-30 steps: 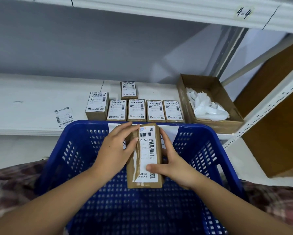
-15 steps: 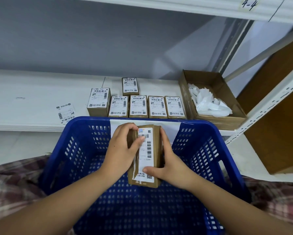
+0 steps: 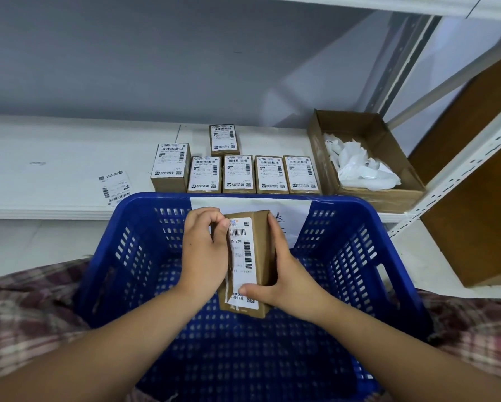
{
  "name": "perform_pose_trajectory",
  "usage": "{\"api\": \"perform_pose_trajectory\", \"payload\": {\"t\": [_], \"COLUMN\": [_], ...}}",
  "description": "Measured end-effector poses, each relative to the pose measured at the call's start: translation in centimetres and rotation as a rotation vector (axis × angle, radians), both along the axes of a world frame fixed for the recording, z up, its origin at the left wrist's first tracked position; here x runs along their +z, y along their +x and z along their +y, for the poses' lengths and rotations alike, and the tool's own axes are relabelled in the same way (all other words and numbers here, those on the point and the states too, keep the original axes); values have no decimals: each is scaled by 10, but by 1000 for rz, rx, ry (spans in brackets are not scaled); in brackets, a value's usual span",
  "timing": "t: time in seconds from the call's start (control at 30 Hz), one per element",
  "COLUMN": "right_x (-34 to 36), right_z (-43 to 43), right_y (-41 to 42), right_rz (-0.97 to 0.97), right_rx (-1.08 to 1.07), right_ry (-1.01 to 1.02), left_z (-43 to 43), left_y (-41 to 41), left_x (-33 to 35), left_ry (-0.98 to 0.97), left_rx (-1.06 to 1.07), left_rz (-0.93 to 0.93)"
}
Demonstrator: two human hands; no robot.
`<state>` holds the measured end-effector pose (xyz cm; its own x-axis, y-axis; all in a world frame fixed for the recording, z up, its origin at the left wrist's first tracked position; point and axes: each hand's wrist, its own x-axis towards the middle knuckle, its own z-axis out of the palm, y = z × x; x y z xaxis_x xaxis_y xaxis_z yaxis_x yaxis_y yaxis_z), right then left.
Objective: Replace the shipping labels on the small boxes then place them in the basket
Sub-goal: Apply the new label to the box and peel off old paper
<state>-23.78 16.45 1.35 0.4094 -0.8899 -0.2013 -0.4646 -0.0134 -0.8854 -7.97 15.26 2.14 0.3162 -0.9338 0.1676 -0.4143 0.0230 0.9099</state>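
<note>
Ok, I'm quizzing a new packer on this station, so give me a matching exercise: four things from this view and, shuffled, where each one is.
Things:
1 held box
2 loose label
3 crumpled paper
4 row of labelled boxes

Places:
A in the open carton
B gripped by the left hand and right hand above the basket
C flat on the shelf, left of the boxes
D on the shelf just beyond the basket's far rim

Pairs: 1-B, 2-C, 3-A, 4-D
</note>
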Motion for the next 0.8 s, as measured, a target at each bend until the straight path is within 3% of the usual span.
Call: {"api": "perform_pose_trajectory", "payload": {"t": [0.23, 0.53, 0.8], "right_x": [-2, -4, -1], "right_z": [4, 12, 13], "right_y": [-2, 3, 4], "right_rz": [-21, 77, 121], "right_rx": [-8, -4, 1], "right_ry": [-25, -127, -154], "left_z": [3, 4, 5], "left_y": [0, 1, -3], "left_x": [-6, -4, -1], "left_ry": [-42, -70, -20], "left_rx": [-73, -86, -34], "left_rz": [49, -42, 167]}}
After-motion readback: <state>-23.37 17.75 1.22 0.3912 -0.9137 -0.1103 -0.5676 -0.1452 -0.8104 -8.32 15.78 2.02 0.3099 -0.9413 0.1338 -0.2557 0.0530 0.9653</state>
